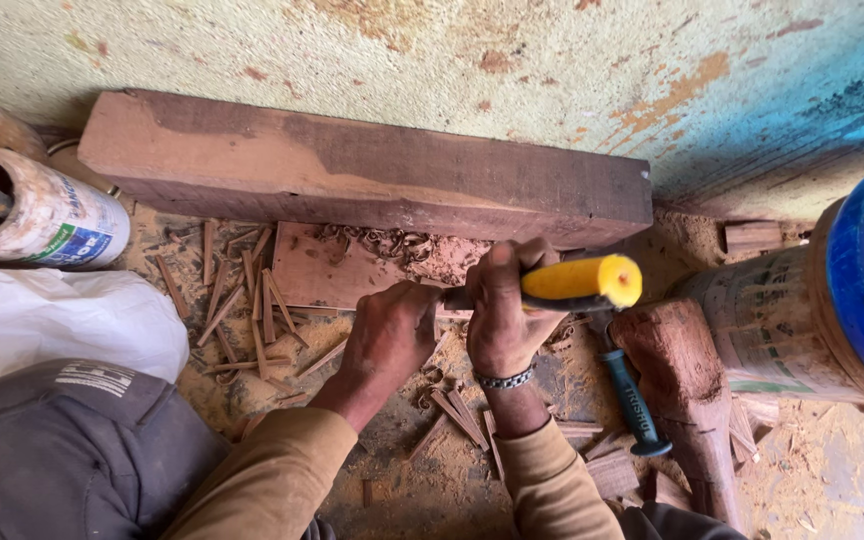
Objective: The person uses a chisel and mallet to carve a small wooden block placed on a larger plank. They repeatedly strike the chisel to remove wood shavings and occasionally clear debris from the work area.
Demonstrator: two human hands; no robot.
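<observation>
A: What is being cut?

B: A flat reddish wooden board (327,268) lying on the ground in the middle of the scene, just in front of a thick timber beam (352,170) that rests against the far wall (432,50). A chisel with a yellow handle (577,282) points left onto the board's right end.

A: And the hands?

B: The right hand (505,310) is wrapped tight around the yellow handle. The left hand (389,335) is curled closed low on the tool, near the blade; the blade itself is hidden behind the fingers.

A: How far along does it look?

B: Partway, I judge. Curled shavings (392,243) are heaped on the board's far right part, and long splinters (252,300) and sawdust lie to its left and near side, so plenty has come off. The board's left part looks smooth and uncut.

A: Anything else around?

B: A wooden mallet (677,365) and a green-handled tool (632,395) lie to the right, near a blue-lidded bucket (852,290). A white can (47,215) lies far left.
</observation>
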